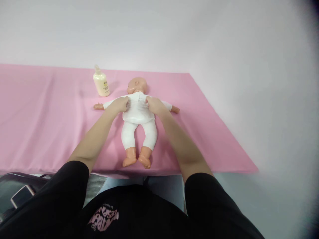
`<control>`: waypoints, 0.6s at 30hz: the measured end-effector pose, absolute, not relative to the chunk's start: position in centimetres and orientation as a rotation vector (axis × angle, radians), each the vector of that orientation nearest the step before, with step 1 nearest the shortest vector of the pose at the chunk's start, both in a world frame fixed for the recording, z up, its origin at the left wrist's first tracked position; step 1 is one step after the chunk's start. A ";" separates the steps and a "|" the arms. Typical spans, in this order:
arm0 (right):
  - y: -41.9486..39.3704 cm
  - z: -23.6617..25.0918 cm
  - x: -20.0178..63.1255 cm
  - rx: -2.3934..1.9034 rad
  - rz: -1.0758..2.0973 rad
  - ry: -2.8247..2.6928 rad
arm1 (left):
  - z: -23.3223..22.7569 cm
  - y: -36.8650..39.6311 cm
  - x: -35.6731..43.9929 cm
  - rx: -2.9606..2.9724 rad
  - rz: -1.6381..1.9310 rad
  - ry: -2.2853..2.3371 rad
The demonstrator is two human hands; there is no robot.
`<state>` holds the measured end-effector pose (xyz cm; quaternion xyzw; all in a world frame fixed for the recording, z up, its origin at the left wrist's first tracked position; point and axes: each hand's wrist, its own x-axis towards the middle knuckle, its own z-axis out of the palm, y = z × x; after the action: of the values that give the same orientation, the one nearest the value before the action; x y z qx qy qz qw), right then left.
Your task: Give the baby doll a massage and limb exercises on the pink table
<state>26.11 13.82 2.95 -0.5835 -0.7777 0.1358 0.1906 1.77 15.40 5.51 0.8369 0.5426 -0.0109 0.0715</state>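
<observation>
Doll (138, 114) lies face-up mid-cloth (50, 126), head away, arms spread. Looks light; hard plastic limbs, soft loose white top and leggings. Best purchase probably the torso sides, not the cloth. Left hand (120, 104) and right hand (155, 105) rest on the chest, fingers curled and pinching the top. Bottle (101, 85) stands near the doll's head.

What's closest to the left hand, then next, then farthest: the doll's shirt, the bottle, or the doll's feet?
From the left hand, in the head view:
1. Doll's shirt: the hand is touching it, at the chest.
2. Bottle: standing behind the hand, near the doll's arm.
3. Doll's feet: at the cloth's near edge.
</observation>
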 end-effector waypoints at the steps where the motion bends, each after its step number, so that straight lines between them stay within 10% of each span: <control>1: 13.8 3.0 26.1 -1.664 0.378 -2.190 | 5.3 15.6 1.7 2.510 -0.020 1.643; 18: 14.8 1.6 25.5 -1.688 0.202 -2.223 | 2.3 17.4 1.3 2.539 0.365 1.564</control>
<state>25.53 14.81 1.58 -0.5942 -0.7828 0.0710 0.1706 1.26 17.41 2.33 0.8430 0.5195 0.1214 0.0686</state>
